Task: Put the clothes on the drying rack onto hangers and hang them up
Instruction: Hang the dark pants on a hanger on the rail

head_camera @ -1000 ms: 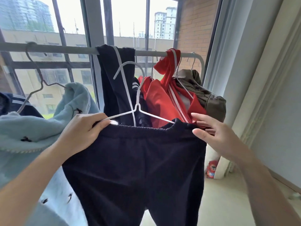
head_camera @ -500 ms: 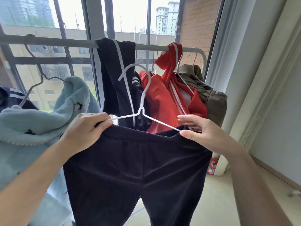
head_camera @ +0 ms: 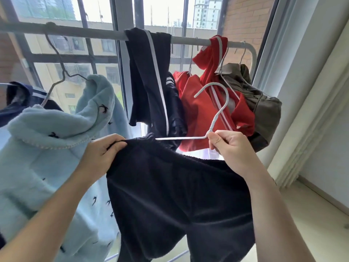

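Note:
Dark navy trousers (head_camera: 175, 197) hang in front of me by the waistband. My left hand (head_camera: 103, 154) pinches the left end of the waistband. My right hand (head_camera: 229, 148) grips a white wire hanger (head_camera: 217, 114) at its neck; the hook points up and left, and one arm runs left into the waistband. The right side of the waistband sags below the hanger. Behind runs the grey rack bar (head_camera: 85, 33), with striped dark trousers (head_camera: 151, 82) draped over it.
A light blue fleece garment (head_camera: 47, 157) hangs on a dark hanger at left. A red garment (head_camera: 204, 110) and an olive garment (head_camera: 262, 110) hang on hangers at the bar's right end. Window frames stand behind, a white wall at right.
The hanger has shifted right and tilted. My right hand moved from the waistband's right end to the hanger's neck. The right side of the waistband has dropped off.

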### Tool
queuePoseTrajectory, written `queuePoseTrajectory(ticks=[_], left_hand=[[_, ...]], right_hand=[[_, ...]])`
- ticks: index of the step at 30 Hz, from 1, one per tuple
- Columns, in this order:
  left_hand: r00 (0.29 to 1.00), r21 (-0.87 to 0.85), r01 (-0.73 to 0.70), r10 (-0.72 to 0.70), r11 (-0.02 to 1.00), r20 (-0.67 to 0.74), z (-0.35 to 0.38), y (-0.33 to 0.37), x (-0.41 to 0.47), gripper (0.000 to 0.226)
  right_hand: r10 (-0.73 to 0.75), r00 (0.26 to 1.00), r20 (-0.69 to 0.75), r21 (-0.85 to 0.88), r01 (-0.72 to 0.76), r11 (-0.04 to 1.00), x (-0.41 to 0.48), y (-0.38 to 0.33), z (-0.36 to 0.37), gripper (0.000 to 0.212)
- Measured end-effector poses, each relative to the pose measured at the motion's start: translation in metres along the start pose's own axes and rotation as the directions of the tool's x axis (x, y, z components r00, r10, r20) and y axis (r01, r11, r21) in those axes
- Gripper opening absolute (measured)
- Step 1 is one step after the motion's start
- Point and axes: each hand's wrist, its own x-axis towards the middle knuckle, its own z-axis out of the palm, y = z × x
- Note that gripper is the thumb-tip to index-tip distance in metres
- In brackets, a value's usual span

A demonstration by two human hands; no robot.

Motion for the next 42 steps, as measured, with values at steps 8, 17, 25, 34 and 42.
queuePoseTrajectory(ticks=[8, 17, 25, 34, 42], left_hand=[[0.989, 0.029, -0.069, 0.064, 0.997, 0.133, 0.016, 0.006, -0.007, 0.024], [0.961, -0.005, -0.190, 0.187, 0.982, 0.202, 0.030, 0.010, -0.006, 0.023], [0.960, 0.103, -0.149, 0.118, 0.984, 0.255, 0.041, 0.019, -0.015, 0.032], [0.962, 0.387, -0.121, 0.012, 0.914, 0.273, -0.011, -0.001, 0.029, 0.007], [0.963, 0.684, -0.237, 0.262, 0.690, 0.069, -0.085, 0.047, 0.080, 0.010]], right_hand=[[0.119, 0.990, 0.070, 0.013, -0.121, 0.993, -0.015, 0.012, 0.007, 0.033], [0.110, 0.993, 0.039, -0.013, -0.109, 0.994, -0.022, 0.008, 0.001, 0.035], [0.087, 0.991, 0.101, -0.030, -0.084, 0.996, -0.015, -0.005, 0.007, 0.036], [0.046, 0.893, 0.447, -0.192, 0.046, 0.980, 0.047, -0.073, 0.008, 0.039], [0.009, 0.923, 0.384, -0.278, 0.107, 0.955, 0.113, -0.127, 0.007, 0.039]])
